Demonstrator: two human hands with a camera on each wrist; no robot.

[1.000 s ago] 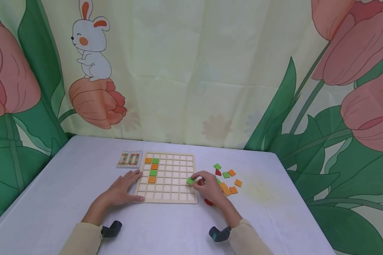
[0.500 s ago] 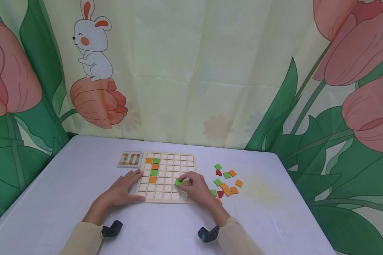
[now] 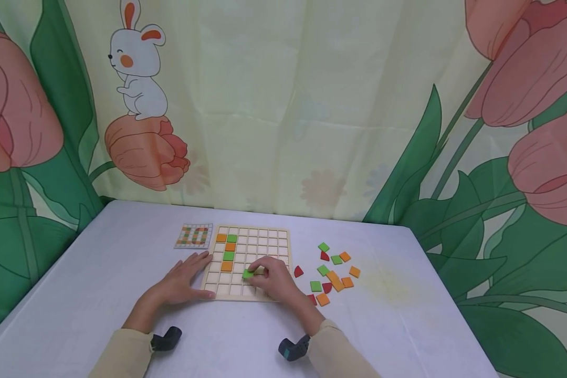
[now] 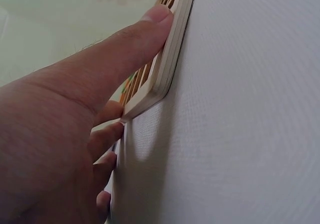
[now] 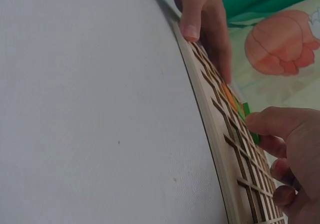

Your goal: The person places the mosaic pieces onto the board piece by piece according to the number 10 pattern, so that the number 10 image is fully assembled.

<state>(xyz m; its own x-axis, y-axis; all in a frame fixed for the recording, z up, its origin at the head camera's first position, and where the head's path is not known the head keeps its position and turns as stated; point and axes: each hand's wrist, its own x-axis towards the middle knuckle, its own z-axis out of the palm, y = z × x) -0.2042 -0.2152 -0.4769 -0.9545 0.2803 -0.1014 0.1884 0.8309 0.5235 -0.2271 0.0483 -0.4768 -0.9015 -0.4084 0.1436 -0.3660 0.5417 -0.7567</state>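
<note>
My right hand (image 3: 274, 279) pinches a green square tile (image 3: 248, 274) between thumb and fingers, over the lower middle of a wooden grid board (image 3: 238, 295). In the right wrist view the green tile (image 5: 251, 124) stands tilted above the grid lines. My left hand (image 3: 181, 281) lies at the board's left edge, fingers spread; in the left wrist view its thumb (image 4: 157, 21) rests on the board's near edge. Near the board's upper left, orange tiles (image 3: 227, 266) and green tiles (image 3: 228, 256) sit in cells, with one orange tile (image 3: 221, 238) in the corner.
A small printed pattern card (image 3: 193, 236) lies beyond the left hand, beside the board. Right of the board are scattered loose green tiles (image 3: 336, 260), orange tiles (image 3: 355, 272) and red quarter-round pieces (image 3: 298, 271) on the white tablecloth (image 3: 406, 315). A printed curtain (image 3: 274, 105) hangs behind.
My right hand has moved left across the board with the green tile, from its right edge to the lower middle, uncovering several loose pieces. The left hand has stayed in place.
</note>
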